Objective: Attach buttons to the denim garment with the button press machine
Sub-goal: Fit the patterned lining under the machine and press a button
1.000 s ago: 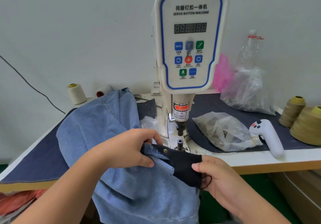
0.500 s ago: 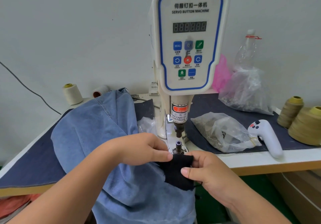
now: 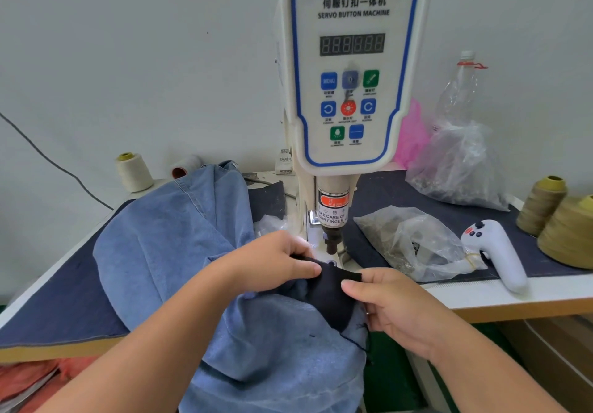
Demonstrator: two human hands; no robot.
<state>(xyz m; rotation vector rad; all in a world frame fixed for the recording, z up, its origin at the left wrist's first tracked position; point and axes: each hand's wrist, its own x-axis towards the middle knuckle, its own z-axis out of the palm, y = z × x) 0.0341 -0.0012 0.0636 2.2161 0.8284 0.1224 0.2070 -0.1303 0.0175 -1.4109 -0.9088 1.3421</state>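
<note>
On the surface [image 3: 48, 290], I see both hands [image 3: 272, 263] [image 3: 394, 310] pinching the dark cuff [image 3: 333, 287] taut, probably to centre it under the press [image 3: 332, 242].

The denim garment [image 3: 179, 252] was soft, matt blue cloth with a faintly brushed face; its dark panel [image 3: 333, 287], pinched between both grips, looked a finer, smoother weave, possibly knit. Above them the button press machine [image 3: 353, 69] had a glossy white plastic housing. To the right grip's side lay crinkled clear plastic bags [image 3: 414, 242] and a smooth white plastic controller [image 3: 503, 252]. The bench [image 3: 48, 303] wore matt navy cloth over a wood-look edge.
</note>
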